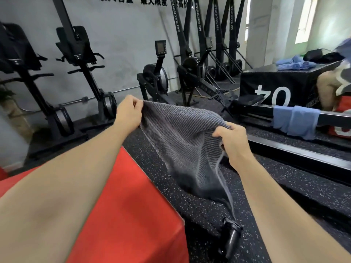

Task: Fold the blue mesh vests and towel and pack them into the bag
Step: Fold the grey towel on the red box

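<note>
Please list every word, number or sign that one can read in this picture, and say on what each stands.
"SKI MACHINES": white letters along the black upright machines by the wall.
"04", upside down: white figures on the black box.
Chinese characters on the wall: cut by the top edge, cannot be read surely.
White mark on the red object at the right edge: cut off, unreadable.

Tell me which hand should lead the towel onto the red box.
Probably left: the left hand pinches the towel corner nearest the red box; the right hand grips it over the floor.
</note>
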